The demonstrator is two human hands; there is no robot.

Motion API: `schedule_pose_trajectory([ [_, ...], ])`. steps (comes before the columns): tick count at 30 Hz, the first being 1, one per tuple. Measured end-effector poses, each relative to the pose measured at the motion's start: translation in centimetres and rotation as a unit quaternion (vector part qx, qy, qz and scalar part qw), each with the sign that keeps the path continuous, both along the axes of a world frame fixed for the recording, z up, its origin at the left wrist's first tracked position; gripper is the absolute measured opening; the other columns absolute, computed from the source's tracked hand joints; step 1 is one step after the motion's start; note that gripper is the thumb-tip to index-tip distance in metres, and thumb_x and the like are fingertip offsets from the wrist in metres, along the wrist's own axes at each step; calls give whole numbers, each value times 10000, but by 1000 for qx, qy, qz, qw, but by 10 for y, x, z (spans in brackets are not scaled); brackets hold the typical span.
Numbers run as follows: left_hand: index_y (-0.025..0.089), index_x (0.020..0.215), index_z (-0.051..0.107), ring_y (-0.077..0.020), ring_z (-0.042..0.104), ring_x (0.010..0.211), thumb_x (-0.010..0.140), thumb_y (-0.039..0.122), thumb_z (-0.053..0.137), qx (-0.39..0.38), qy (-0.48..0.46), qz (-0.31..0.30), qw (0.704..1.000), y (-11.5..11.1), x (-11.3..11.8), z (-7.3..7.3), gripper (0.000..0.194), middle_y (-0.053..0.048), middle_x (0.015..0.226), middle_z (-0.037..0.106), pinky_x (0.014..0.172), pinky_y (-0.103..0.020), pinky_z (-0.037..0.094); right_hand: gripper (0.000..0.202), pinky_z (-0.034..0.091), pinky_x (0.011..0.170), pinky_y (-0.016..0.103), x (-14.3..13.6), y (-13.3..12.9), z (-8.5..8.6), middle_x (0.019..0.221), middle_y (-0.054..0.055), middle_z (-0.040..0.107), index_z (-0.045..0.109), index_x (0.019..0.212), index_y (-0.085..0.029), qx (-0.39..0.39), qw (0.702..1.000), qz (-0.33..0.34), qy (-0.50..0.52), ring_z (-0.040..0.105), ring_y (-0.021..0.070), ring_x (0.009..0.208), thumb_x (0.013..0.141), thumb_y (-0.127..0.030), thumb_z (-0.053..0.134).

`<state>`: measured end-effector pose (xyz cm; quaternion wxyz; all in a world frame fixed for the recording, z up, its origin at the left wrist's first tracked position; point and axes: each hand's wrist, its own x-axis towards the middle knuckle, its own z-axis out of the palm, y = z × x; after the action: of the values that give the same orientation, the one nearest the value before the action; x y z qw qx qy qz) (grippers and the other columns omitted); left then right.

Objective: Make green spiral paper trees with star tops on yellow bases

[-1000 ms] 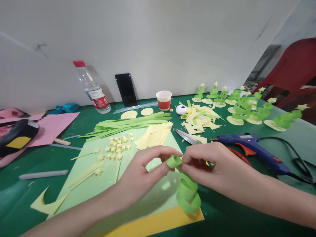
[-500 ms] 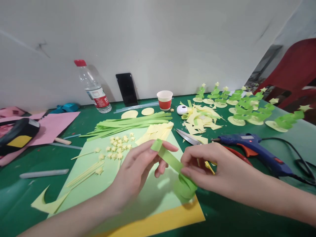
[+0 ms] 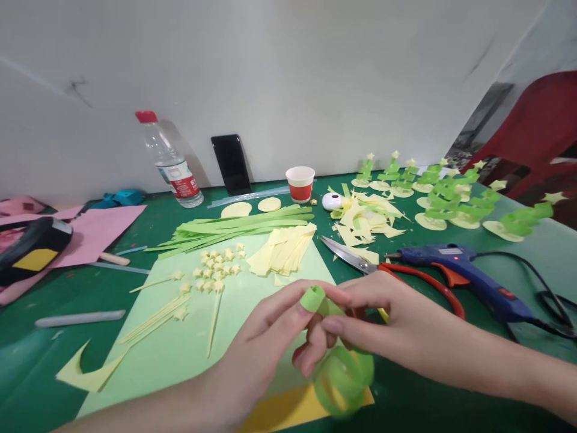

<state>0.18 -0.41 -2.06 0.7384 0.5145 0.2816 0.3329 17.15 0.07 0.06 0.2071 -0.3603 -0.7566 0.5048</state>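
Note:
A green paper strip (image 3: 343, 376) runs between my two hands, its loose part hanging in blurred curls below them. My left hand (image 3: 283, 331) pinches the rolled end of the strip between thumb and fingers. Close beside it, my right hand (image 3: 383, 307) is closed on the same strip further along. Under my hands lies a pale green sheet (image 3: 180, 355) over a yellow one. Small folded paper stars (image 3: 216, 264) and thin paper sticks (image 3: 155, 319) rest on that sheet, near a stack of pale yellow strips (image 3: 286, 249).
Scissors (image 3: 351, 255) and a blue glue gun (image 3: 451, 255) lie right of my hands. Green strips (image 3: 234, 225), a paper cup (image 3: 300, 183), a phone (image 3: 231, 164) and a bottle (image 3: 174, 159) are behind. Paper trees (image 3: 451, 204) stand back right, paper scraps (image 3: 369, 213) beside them.
My left hand has moved right and down, closer to my right hand. The strip's end is now curled into a small roll, and less strip spans between my hands.

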Motion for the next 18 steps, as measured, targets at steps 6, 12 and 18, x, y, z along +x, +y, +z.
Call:
schedule_pose_trajectory([
  [6, 259, 922, 606, -115, 469, 536, 899, 326, 384, 29, 33, 55, 998, 3, -2, -1, 233, 66, 463, 391, 588, -246, 337, 324, 350, 498, 186, 2, -2, -1, 585, 6, 581, 663, 647, -147, -13, 997, -52, -51, 480, 92, 568, 833, -330, 471],
  [12, 185, 838, 649, -116, 433, 497, 783, 397, 451, -57, -70, -2, 996, 9, 1, 7, 296, 34, 479, 415, 482, -220, 289, 315, 389, 553, 175, 0, -2, 5, 676, 13, 640, 667, 689, -149, -44, 998, -41, -7, 508, 89, 617, 838, -319, 448],
  [18, 252, 962, 621, -69, 401, 519, 755, 217, 586, 13, -5, -6, 1000, 7, -2, 3, 213, 53, 598, 470, 493, -177, 311, 264, 312, 467, 160, 2, -2, 4, 527, -33, 497, 594, 582, -145, -28, 999, -42, -8, 390, 50, 503, 800, -210, 458],
])
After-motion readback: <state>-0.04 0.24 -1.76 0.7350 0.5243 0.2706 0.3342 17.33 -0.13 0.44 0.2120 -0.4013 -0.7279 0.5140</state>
